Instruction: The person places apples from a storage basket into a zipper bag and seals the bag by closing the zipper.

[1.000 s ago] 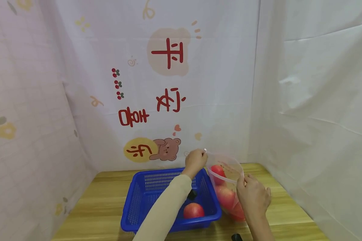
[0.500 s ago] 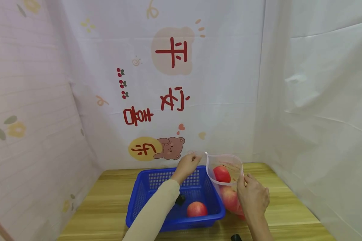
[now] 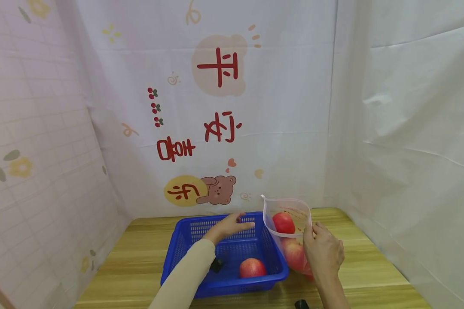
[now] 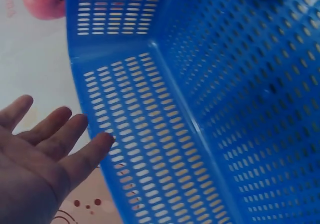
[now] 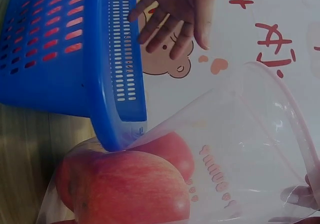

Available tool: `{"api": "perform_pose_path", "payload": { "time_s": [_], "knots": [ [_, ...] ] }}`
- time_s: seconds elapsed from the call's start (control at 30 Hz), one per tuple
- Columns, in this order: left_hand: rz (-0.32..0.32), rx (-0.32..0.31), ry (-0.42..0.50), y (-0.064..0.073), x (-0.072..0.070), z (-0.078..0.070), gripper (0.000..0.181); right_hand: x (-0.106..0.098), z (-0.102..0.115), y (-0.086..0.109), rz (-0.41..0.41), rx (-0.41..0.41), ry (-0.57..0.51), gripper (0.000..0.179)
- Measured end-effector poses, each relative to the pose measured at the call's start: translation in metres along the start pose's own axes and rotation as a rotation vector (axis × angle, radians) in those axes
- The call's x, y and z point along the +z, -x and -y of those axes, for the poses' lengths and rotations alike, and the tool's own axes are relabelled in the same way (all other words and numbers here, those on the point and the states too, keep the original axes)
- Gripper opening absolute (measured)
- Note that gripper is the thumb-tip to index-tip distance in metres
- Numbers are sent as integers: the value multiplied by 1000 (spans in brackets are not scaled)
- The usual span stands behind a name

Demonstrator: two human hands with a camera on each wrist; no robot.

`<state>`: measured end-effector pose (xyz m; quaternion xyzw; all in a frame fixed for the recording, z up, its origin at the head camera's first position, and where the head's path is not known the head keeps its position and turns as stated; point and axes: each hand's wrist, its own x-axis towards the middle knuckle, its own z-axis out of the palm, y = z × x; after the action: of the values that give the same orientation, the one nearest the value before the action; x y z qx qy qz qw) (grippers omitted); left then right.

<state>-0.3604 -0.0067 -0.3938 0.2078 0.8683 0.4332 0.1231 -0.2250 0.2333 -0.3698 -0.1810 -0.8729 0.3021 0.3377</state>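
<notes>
My right hand (image 3: 324,249) pinches the rim of a clear zip bag (image 5: 250,149), whose mouth stands wide. Inside the bag are several red apples (image 5: 135,186), at the right side of a blue plastic basket (image 3: 224,285). My left hand (image 3: 232,226) hovers over the basket's far part with its fingers spread and nothing in them. In the left wrist view the left hand (image 4: 45,159) overlaps the basket's rim. One apple (image 3: 252,268) lies in the basket's near right corner.
A wooden table (image 3: 371,274) bears the basket and bag. At its front edge shows a black object (image 3: 301,304). A printed white cloth (image 3: 286,107) hangs behind, with more cloth on both sides.
My left hand has let go of the bag's rim and moved left and down over the basket, its fingers opening. The right hand keeps its hold on the bag.
</notes>
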Motion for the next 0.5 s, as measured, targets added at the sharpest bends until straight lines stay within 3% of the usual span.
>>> {"api": "perform_pose_path", "payload": {
  "time_s": [0.3,0.5],
  "knots": [
    [124,-32,-50,9,8,16,87,-3,2,0,19,22,-9,40],
    [206,-76,26,10,15,24,87,-4,2,1,29,40,-12,39]
  ]
}}
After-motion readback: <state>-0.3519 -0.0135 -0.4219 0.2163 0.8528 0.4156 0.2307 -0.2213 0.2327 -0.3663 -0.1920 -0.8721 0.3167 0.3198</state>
